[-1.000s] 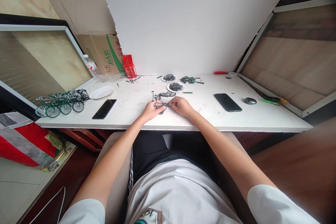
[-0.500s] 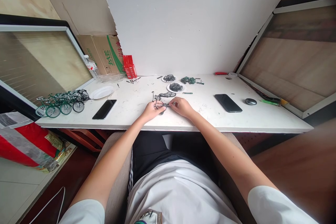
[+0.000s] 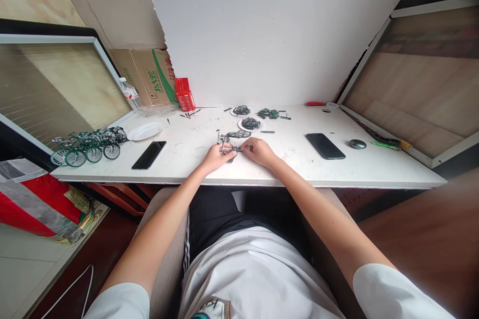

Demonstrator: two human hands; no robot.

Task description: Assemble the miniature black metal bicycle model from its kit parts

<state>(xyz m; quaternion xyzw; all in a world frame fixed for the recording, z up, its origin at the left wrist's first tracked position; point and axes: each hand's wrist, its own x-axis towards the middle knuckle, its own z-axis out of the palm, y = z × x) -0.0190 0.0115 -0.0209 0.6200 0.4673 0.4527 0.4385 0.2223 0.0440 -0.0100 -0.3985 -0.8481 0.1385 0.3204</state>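
Near the front edge of the white table, my left hand (image 3: 217, 157) is closed on a small dark model bicycle (image 3: 238, 134), which lies partly hidden under the fingers. Just to its right, my right hand (image 3: 259, 151) pinches something small and dark at the bicycle's right side; the piece is too small to name. Behind the hands, two white plates carry heaps of thin dark parts, one nearer (image 3: 251, 124) and one farther (image 3: 240, 110). Green pieces (image 3: 268, 113) lie beside them. Several finished-looking model bicycles (image 3: 89, 146) stand at the left.
One phone (image 3: 148, 155) lies left of the hands, another (image 3: 325, 146) to the right. Also on the white table (image 3: 299, 169) are an empty-looking plate (image 3: 144, 131), a red box (image 3: 184, 94), a bottle (image 3: 129, 90) and a dark round object (image 3: 358, 144). A white board (image 3: 280, 40) stands behind.
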